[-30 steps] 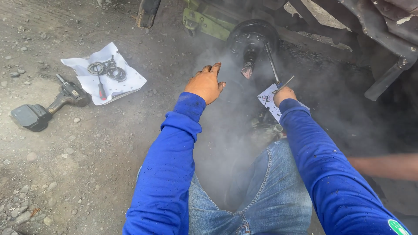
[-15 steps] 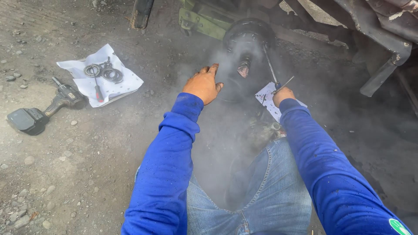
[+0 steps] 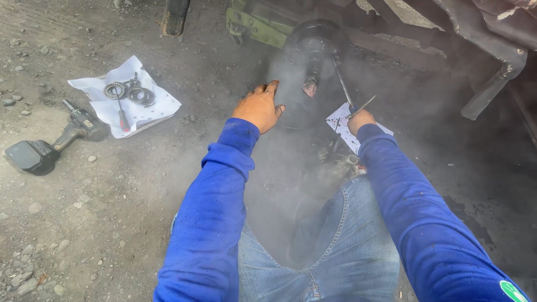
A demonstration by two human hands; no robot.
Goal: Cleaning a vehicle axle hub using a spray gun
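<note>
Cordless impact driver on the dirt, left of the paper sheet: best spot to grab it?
Grip the impact driver by its handle, the narrow neck between the battery block at lower left and the motor head at upper right. It lies flat on its side with bare ground around it, so come from above, fingers wrapping across the handle.

sleeves (image 3: 224, 190): bright blue, speckled with dark spots
jeans (image 3: 335, 263): faded light blue, pale stitching
wheel hub (image 3: 313, 50): black, greasy
paper sheet (image 3: 126, 95): white, creased
bearing rings (image 3: 131, 92): dark grey metal
screwdriver (image 3: 122, 118): red handle
impact wrench (image 3: 53, 140): black and grey
ground (image 3: 84, 223): grey-brown dirt, pale pebbles
bracket (image 3: 257, 25): olive green
haze (image 3: 291, 156): grey-white
</note>
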